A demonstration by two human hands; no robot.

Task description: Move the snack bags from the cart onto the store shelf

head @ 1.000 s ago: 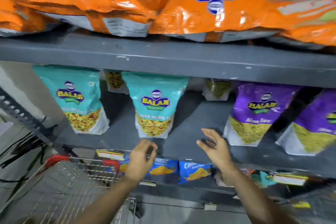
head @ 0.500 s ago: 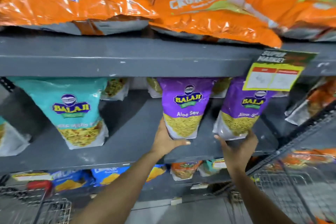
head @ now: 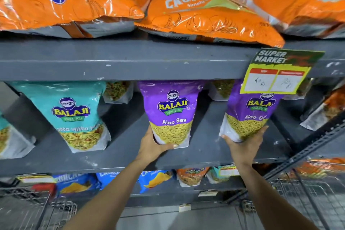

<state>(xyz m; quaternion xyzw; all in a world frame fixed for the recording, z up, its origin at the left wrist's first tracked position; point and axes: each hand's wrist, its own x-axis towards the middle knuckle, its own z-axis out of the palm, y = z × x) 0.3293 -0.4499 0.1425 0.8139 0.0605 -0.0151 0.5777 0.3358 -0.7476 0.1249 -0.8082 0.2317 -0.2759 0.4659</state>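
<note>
Two purple Aloo Sev bags stand upright on the grey middle shelf (head: 205,147). My left hand (head: 153,145) grips the bottom of the centre purple bag (head: 172,106), thumb across its lower front. My right hand (head: 244,145) cups the base of the right purple bag (head: 250,115), fingers up its right side. A teal Balaji bag (head: 74,114) stands to the left on the same shelf. The wire cart (head: 28,209) with a red handle sits at the lower left; its inside is not visible.
Large orange crisp bags (head: 78,2) lie flat on the top shelf. A yellow price tag (head: 276,76) hangs over the right purple bag's top. Blue bags (head: 153,181) fill the bottom shelf. More pouches stand behind the front row. A second wire basket (head: 308,198) is at the lower right.
The view swung right along the shelf. My hands went from hovering open below the teal bags to gripping the bases of the two purple bags, which stay held in place.
</note>
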